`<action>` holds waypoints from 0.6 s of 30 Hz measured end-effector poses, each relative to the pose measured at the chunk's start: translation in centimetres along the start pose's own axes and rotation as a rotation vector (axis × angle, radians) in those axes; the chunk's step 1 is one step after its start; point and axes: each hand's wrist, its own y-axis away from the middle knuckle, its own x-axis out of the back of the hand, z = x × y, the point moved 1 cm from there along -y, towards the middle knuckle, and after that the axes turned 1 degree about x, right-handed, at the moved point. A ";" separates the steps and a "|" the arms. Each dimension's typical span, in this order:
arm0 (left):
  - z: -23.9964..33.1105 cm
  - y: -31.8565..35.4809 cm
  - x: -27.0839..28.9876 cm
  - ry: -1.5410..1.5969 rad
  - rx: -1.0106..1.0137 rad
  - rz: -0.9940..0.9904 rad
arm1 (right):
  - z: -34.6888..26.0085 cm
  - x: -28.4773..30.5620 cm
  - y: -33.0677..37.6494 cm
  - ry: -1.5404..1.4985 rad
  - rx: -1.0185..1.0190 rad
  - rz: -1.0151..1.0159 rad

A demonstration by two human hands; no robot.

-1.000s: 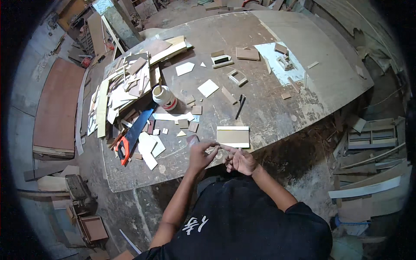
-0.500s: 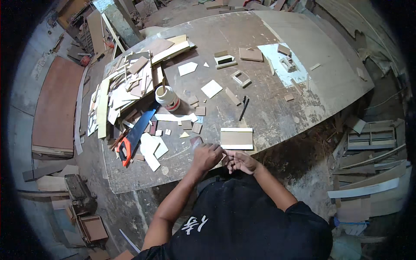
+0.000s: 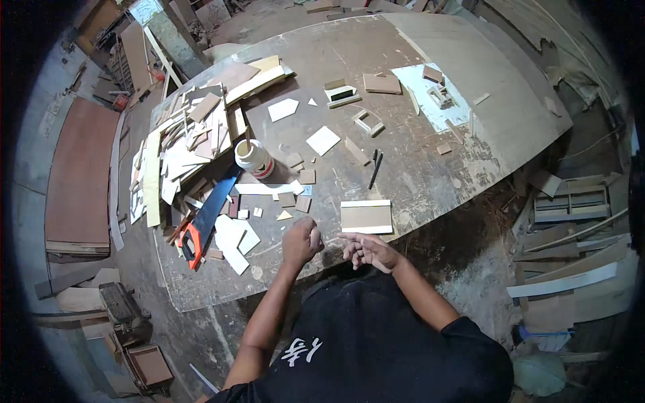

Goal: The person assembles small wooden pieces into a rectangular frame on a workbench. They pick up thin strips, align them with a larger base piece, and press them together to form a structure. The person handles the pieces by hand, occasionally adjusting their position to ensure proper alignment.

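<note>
My left hand (image 3: 302,243) is curled into a fist over the table's near edge; whether anything is inside it is hidden. To its right, my right hand (image 3: 371,251) is held palm up with fingers loosely spread and nothing visible in them. The two hands are apart. Just beyond my right hand lies a small brown rectangular board (image 3: 366,217) with white strips along its far and near edges. A black pen (image 3: 375,169) rests farther off. Several small wood blocks (image 3: 304,203) and a pale triangular piece (image 3: 284,215) lie beyond my left hand.
A white glue bottle (image 3: 254,160) with a stick in it stands left of centre. A handsaw (image 3: 208,218) with an orange handle lies near a large heap of wood offcuts (image 3: 191,138). Small wooden frames (image 3: 369,123) sit farther back on the worn table (image 3: 430,185).
My hands have drawn apart, the left one moving left and closing into a fist. The right stays near its place. The view has shifted slightly.
</note>
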 end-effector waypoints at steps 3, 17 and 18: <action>-0.5 0.5 -0.1 -0.087 0.125 -0.093 | 0.5 0.0 -0.4 -0.004 0.002 0.008; -0.2 3.1 1.7 0.110 -0.123 -0.082 | 3.2 -0.8 -2.9 -0.034 -0.041 -0.060; -0.1 3.1 1.8 0.068 -0.178 -0.067 | 3.2 -0.9 -3.0 -0.033 -0.042 -0.070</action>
